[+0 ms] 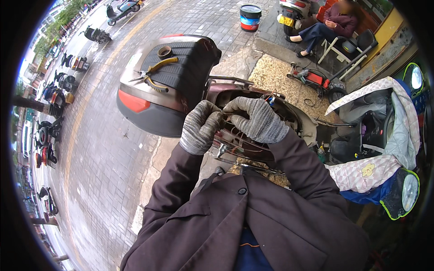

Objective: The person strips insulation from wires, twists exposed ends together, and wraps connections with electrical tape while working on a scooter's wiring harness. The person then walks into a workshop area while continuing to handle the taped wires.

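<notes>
Both my hands wear grey knitted gloves and meet over the opened body of a scooter [289, 110]. My left hand [200, 127] is closed in a pinch, fingertips pressed together. Facing it, my right hand [258, 120] pinches as well, thumb against forefinger. A thin wire [226, 114] runs between the two sets of fingertips; its ends are hidden by the gloves. More wires show in the cavity below. On the black-topped tail box [181, 67] lie yellow-handled pliers [159, 66], a second yellow-handled tool [156, 85] and a roll of tape [165, 52].
To the right stands another scooter with a quilted cover [398, 117] and mirrors [410, 192]. A red and black wheeled device [314, 79] rests near the kerb. Beyond are a bucket [250, 18] and a seated person [341, 20]. Parked scooters [56, 86] line the paved left side.
</notes>
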Available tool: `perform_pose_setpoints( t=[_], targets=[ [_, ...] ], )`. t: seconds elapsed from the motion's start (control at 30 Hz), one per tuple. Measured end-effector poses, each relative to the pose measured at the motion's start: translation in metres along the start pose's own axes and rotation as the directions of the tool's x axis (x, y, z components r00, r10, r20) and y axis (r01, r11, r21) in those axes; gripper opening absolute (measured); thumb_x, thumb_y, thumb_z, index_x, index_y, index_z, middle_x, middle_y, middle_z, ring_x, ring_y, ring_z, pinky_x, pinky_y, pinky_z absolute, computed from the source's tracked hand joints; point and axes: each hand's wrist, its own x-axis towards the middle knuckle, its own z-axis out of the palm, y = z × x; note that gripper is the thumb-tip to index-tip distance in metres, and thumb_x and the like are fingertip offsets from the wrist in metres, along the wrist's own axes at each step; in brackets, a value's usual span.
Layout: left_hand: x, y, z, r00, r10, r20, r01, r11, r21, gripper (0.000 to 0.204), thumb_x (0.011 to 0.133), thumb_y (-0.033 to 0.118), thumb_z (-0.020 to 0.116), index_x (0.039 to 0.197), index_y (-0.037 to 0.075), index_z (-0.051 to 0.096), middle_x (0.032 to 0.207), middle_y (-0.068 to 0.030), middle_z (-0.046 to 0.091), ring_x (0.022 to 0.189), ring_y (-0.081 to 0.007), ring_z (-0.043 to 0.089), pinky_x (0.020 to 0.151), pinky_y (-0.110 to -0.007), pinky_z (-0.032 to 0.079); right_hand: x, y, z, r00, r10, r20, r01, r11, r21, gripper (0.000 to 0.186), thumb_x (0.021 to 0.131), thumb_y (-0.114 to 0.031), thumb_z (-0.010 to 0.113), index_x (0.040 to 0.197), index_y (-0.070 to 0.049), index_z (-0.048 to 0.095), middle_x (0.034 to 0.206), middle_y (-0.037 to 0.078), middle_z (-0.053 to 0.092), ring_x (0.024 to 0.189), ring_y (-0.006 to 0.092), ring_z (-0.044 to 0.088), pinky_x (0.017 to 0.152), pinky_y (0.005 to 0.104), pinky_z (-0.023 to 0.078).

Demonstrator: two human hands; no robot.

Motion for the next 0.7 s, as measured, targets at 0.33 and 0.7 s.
perform_pose_setpoints(
  t=[0.33,0.7],
  targets=[
    [-0.001,0.016,0.003,0.982,0.108,0.154,-0.146,0.953,0.265,0.006,0.09,0.006,0.057,0.089,0.0,0.058,0.073,-0.0046,0.061,0.068,-0.0106,0.057,0.065,-0.026,0.048,0.008,-0.011,-0.028,0.968,0.086,0.236,-0.085,0.996,-0.013,0.023,0.088,-0.022,0.06,0.093,0.0,0.066,0.083,0.015,0.066,0.076,0.0241,0.065,0.073,0.0352,0.051],
    [0.005,0.022,0.001,0.974,0.139,0.177,-0.199,0.897,0.395,0.006,0.087,0.004,0.061,0.088,-0.002,0.06,0.073,-0.0097,0.061,0.07,-0.0143,0.059,0.066,-0.03,0.049,0.008,-0.016,-0.02,0.992,-0.108,0.057,0.116,0.982,-0.146,0.016,0.08,-0.014,0.066,0.091,-0.003,0.066,0.076,0.016,0.065,0.071,0.0295,0.066,0.066,0.037,0.053]
  ],
)
